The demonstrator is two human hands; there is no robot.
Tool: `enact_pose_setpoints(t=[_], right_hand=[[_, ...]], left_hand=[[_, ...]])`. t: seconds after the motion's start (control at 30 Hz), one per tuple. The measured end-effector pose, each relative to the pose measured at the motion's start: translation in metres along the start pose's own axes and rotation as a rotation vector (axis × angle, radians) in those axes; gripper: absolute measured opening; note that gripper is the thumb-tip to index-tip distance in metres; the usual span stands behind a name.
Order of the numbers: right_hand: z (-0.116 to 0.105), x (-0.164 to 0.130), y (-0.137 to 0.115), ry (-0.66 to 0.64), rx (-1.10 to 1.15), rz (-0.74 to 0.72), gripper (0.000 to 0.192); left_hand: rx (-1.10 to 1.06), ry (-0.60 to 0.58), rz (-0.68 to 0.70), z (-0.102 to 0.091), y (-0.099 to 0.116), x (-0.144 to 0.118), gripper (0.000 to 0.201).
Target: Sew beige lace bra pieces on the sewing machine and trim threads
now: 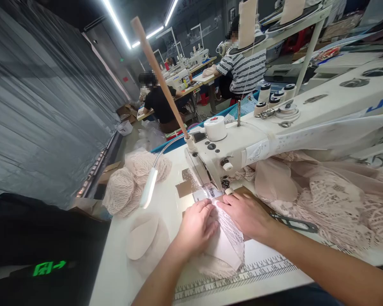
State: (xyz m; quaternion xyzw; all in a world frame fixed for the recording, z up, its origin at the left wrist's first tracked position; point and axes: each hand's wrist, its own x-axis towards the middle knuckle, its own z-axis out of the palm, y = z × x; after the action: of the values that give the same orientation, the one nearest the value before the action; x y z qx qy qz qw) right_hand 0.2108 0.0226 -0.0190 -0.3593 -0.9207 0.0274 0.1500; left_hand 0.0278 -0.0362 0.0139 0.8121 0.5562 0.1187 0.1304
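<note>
1. Pressing down with both hands, we hold a lace piece [230, 229] flat on the white table [121, 272] just in front of the sewing machine [274, 131].
2. Our left hand [196, 225] lies palm down with fingers loosely curled over the left edge of the lace piece; it pins the fabric rather than pinching it.
3. Our right hand [247, 214] lies flat on the right side of the same piece, fingers stretched toward the needle area [210, 191]; we cannot tell whether any fabric is caught under the fingers.
4. The lace piece reaches from the needle area back toward us, its near end over a printed ruler [242, 276] along the table edge.
5. A foam cup [142, 238] lies on the table to the left of our left hand, apart from it.
6. A bundle of lace cups [127, 187] sits farther left, behind the lamp [148, 189] on its bent neck.
7. More pale lace fabric [338, 195] is heaped to the right of the machine head.
8. Two seated people [242, 68] work at machines well behind.
</note>
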Motion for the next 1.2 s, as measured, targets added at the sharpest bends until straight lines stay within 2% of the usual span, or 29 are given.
enact_pose_setpoints(t=[0.13,0.43,0.7,0.8,0.9,1.07,1.2], right_hand=[[0.002,0.001,-0.001,0.037,-0.023,0.013,0.026],[0.002,0.001,-0.005,0.093,-0.038,0.033,0.026],[0.006,0.002,-0.005,0.070,0.000,0.038,0.028],[0.006,0.000,0.000,0.084,0.067,0.018,0.025],[0.005,-0.003,0.006,0.141,0.168,0.008,0.027],[-0.002,-0.005,0.010,0.162,0.270,0.002,0.031],[-0.016,-0.008,0.011,0.091,0.306,-0.027,0.031]], left_hand=[[0.069,-0.013,-0.019,-0.001,-0.004,0.004,0.045],[0.038,-0.061,0.082,-0.001,-0.017,0.017,0.055],[0.026,-0.116,0.174,-0.012,-0.030,0.022,0.055],[0.048,-0.052,0.202,-0.014,-0.028,0.016,0.046],[0.019,0.046,0.178,-0.015,-0.014,0.004,0.036],[0.033,0.097,0.113,0.001,0.006,-0.008,0.015],[0.004,0.175,0.072,0.012,0.001,-0.009,0.021]])
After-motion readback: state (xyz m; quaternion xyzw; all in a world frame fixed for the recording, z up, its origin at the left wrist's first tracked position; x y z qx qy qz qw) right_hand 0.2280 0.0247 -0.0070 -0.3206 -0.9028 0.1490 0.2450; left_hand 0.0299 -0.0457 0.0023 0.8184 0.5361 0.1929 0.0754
